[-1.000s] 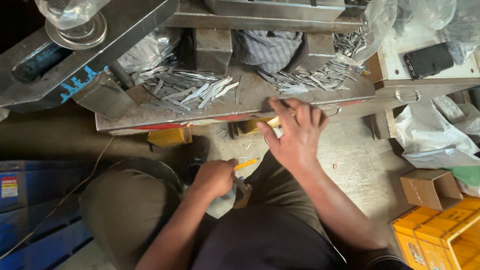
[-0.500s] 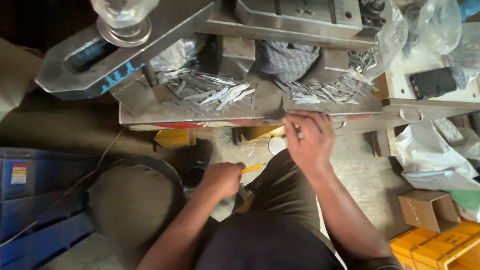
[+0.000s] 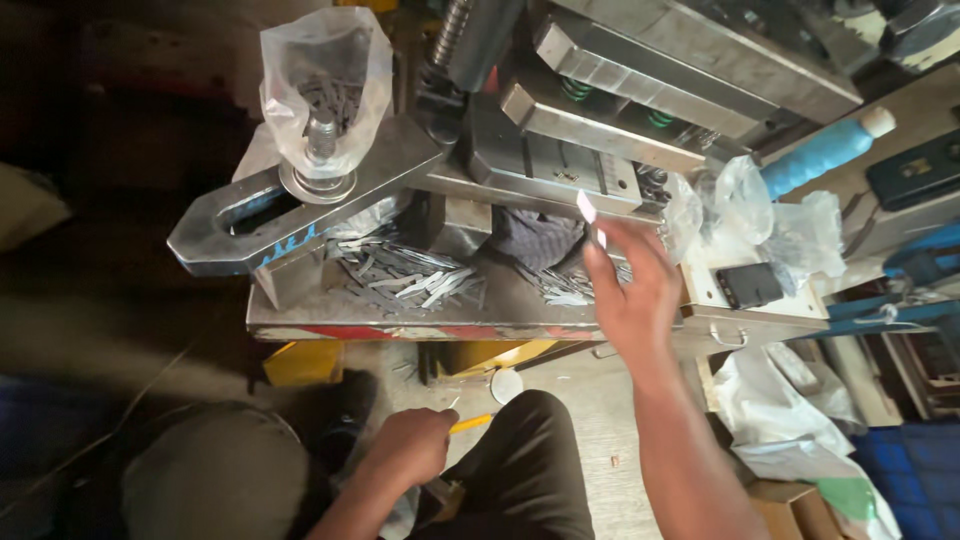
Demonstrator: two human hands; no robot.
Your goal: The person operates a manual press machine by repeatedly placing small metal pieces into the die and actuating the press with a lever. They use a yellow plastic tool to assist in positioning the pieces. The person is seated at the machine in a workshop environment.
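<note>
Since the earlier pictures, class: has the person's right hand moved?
Yes. The right hand has left the front edge of the steel press table and risen toward the press die, holding a thin metal strip.

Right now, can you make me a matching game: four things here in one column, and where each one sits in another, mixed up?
Things:
1. metal strip
2. clear bag
3. blue bottle
4. black phone

Places:
A. flat on the white shelf, right of the press
B. over the upright bolt, top left
C. pinched in the right hand
D. lying slanted at upper right

Pairs: 1-C, 2-B, 3-D, 4-A
</note>
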